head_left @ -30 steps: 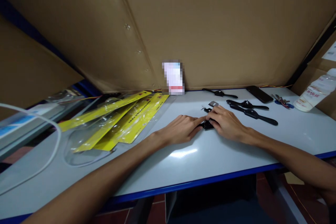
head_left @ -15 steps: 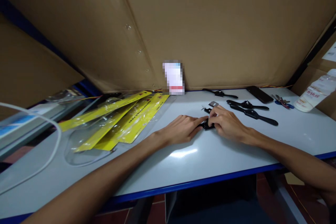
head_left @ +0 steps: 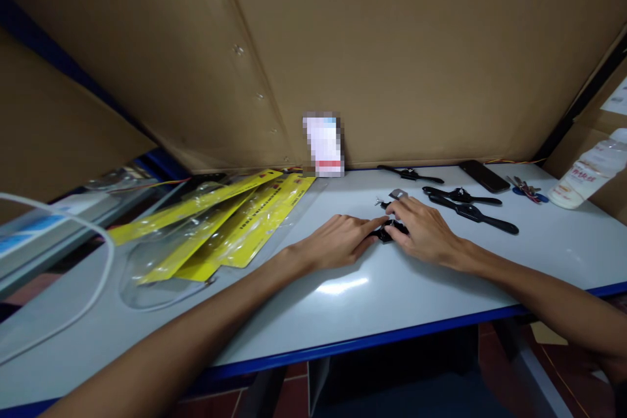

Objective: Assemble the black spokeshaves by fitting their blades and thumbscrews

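Observation:
A black spokeshave (head_left: 388, 232) lies on the white tabletop between my two hands. My left hand (head_left: 340, 240) is closed around its left handle, fingers pressed near its middle. My right hand (head_left: 425, 230) hovers over the other side with thumb and fingers apart; part of the dark tool shows in the gap, and whether the fingertips touch it is hard to tell. Just beyond the fingers lie a flat grey blade (head_left: 398, 194) and a small silver screw (head_left: 379, 201), with a dark piece partly hidden by my right hand.
More black spokeshaves (head_left: 473, 211) lie to the right, near a dark phone (head_left: 484, 176), keys (head_left: 525, 187) and a white bottle (head_left: 588, 170). Yellow packaging cards (head_left: 267, 222) in clear plastic spread on the left beside a white cable (head_left: 110, 255). A cardboard wall (head_left: 392, 59) stands behind.
My right thumb and fingers have parted from a pinch over the middle of the spokeshave, uncovering more of it. My left hand stays in place.

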